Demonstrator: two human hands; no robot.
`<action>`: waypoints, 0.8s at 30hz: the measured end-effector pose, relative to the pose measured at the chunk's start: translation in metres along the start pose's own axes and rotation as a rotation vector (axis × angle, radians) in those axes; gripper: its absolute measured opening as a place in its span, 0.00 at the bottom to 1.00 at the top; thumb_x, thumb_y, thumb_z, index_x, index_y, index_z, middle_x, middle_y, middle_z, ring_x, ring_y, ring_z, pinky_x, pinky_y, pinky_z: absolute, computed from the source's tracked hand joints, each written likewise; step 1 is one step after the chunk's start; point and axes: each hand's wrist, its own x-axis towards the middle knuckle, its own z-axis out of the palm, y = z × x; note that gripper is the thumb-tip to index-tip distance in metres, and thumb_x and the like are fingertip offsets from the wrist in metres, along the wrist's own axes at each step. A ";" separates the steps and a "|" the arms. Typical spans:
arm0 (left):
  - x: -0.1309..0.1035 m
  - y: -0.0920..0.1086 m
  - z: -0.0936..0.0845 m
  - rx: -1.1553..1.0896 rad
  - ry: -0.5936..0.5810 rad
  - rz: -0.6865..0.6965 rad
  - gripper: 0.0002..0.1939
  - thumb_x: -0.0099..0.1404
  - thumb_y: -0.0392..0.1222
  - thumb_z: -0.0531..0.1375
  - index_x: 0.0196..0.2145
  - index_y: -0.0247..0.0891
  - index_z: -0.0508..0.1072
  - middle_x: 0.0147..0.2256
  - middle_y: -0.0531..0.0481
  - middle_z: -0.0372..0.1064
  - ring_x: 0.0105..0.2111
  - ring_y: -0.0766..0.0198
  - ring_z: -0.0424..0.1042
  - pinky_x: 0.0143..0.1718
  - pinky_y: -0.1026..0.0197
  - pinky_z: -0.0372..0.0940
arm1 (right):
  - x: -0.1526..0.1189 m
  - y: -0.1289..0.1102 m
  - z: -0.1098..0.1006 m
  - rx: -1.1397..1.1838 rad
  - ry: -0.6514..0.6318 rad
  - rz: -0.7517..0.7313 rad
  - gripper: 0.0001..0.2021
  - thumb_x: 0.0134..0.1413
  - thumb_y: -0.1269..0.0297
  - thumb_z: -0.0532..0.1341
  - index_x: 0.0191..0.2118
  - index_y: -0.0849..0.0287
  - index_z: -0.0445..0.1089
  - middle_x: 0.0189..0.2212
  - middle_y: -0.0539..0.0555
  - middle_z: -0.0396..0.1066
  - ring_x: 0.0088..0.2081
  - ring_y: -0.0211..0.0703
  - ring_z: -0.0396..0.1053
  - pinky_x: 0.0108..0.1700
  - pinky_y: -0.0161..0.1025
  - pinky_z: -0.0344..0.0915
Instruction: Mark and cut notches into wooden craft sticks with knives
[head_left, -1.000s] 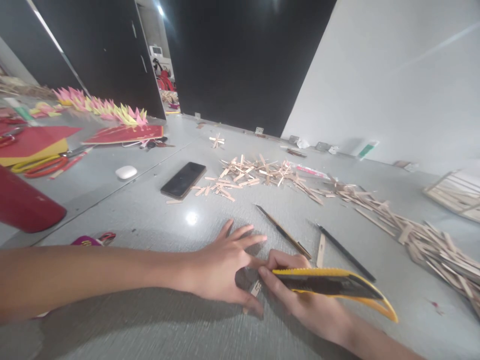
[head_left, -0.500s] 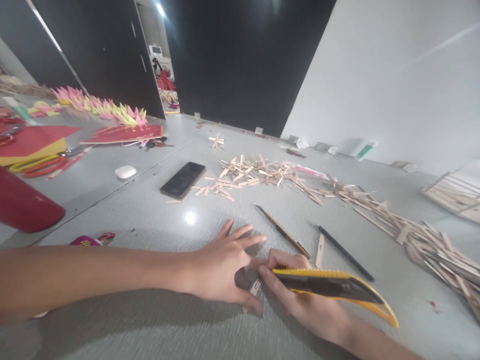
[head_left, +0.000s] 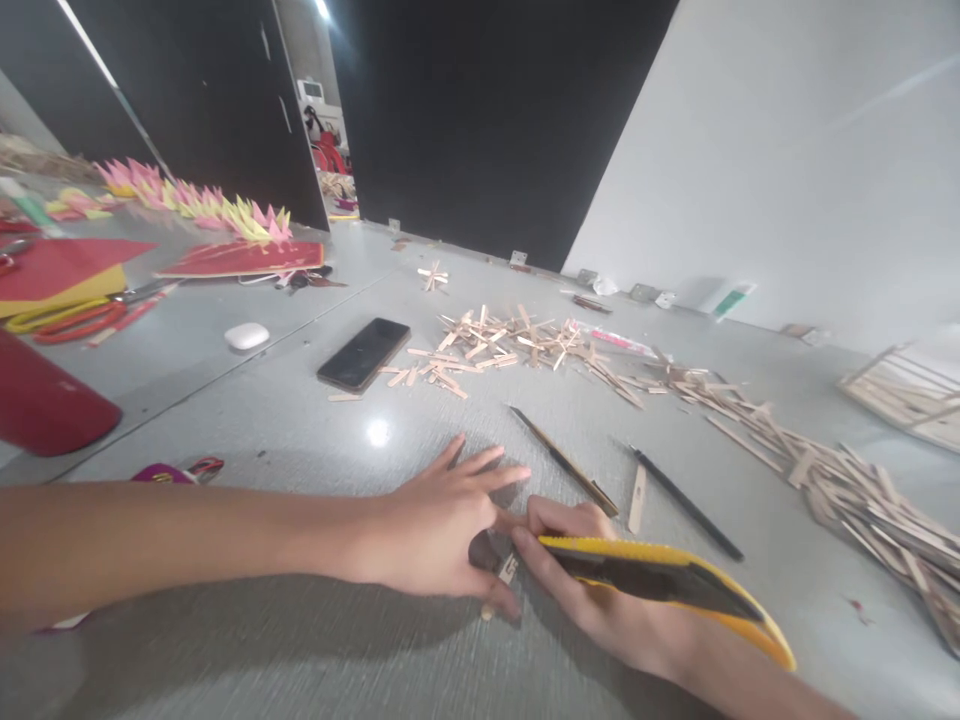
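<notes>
My right hand [head_left: 600, 590] grips a yellow and black utility knife [head_left: 660, 575], its tip end hidden behind my fingers near the left index finger. With its other fingers spread, my left hand [head_left: 442, 530] pins a small wooden stick [head_left: 508, 570] to the grey surface between thumb and index finger. Small cut-outs show in the stick, and its near end pokes out by the left thumb. Just past my right hand lie a thin brownish pen-like tool [head_left: 566, 460], another small wooden stick [head_left: 637, 498] and a slim black pen-like tool [head_left: 690, 503].
Beyond my hands are a phone [head_left: 364, 354], a heap of small wooden pieces [head_left: 510, 338] and a white case [head_left: 247, 336]. A stick pile [head_left: 862, 500] runs along the right. At left are a red bottle [head_left: 52, 400], scissors [head_left: 75, 318] and folded paper petals [head_left: 195, 203].
The view has shifted slightly. The knife's rear end sits a little lower, and more of the stick's near end shows by my left thumb. Both hands keep nearly the same place.
</notes>
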 end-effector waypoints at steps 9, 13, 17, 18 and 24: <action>0.001 0.007 -0.005 0.014 -0.009 -0.020 0.29 0.61 0.68 0.67 0.53 0.49 0.80 0.73 0.38 0.47 0.73 0.34 0.39 0.67 0.21 0.37 | 0.003 -0.001 0.000 0.024 -0.001 -0.064 0.18 0.74 0.56 0.49 0.29 0.51 0.57 0.22 0.45 0.65 0.26 0.43 0.64 0.36 0.47 0.63; 0.001 0.008 -0.006 0.005 -0.011 -0.027 0.29 0.62 0.66 0.68 0.55 0.48 0.79 0.73 0.38 0.47 0.73 0.32 0.39 0.67 0.21 0.37 | 0.003 -0.003 -0.002 0.028 -0.009 -0.068 0.18 0.74 0.57 0.49 0.28 0.52 0.58 0.23 0.45 0.65 0.26 0.42 0.63 0.36 0.46 0.62; 0.001 0.008 -0.007 -0.004 -0.015 -0.025 0.29 0.62 0.65 0.68 0.56 0.49 0.78 0.74 0.39 0.46 0.73 0.33 0.39 0.67 0.21 0.36 | 0.004 -0.005 -0.004 0.036 -0.014 -0.071 0.18 0.74 0.58 0.49 0.28 0.52 0.58 0.22 0.45 0.65 0.27 0.42 0.64 0.37 0.46 0.62; 0.001 0.008 -0.007 -0.006 -0.015 -0.027 0.29 0.63 0.66 0.68 0.56 0.50 0.78 0.74 0.39 0.46 0.73 0.33 0.38 0.67 0.21 0.36 | 0.004 -0.005 -0.004 0.037 -0.018 -0.071 0.19 0.74 0.58 0.49 0.28 0.52 0.58 0.22 0.45 0.65 0.27 0.42 0.64 0.37 0.47 0.62; 0.000 0.006 -0.005 -0.018 -0.017 -0.022 0.30 0.61 0.67 0.68 0.55 0.52 0.78 0.74 0.41 0.46 0.73 0.32 0.39 0.67 0.20 0.36 | 0.003 -0.003 -0.001 0.041 -0.026 -0.035 0.20 0.74 0.55 0.48 0.27 0.51 0.59 0.22 0.46 0.67 0.27 0.45 0.65 0.39 0.50 0.63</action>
